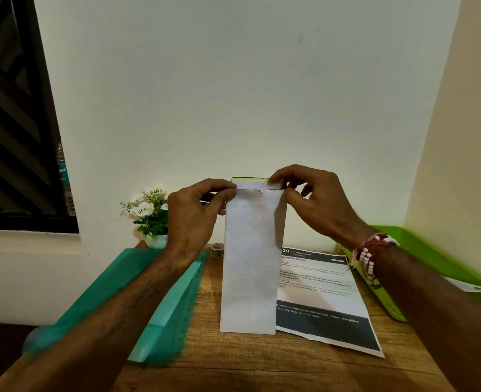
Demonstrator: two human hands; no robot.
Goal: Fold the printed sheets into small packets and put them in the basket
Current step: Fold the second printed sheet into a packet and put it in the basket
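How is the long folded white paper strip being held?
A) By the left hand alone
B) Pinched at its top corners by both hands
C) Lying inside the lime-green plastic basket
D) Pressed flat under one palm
B: the left hand and the right hand each pinch a top corner of the long folded white paper strip, which is upright.

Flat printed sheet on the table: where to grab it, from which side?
Probably the near right corner, from the near side. The sheet lies flat on the table, so only an edge can be pinched; the folded strip hides its left part and the green basket crowds its far right corner.
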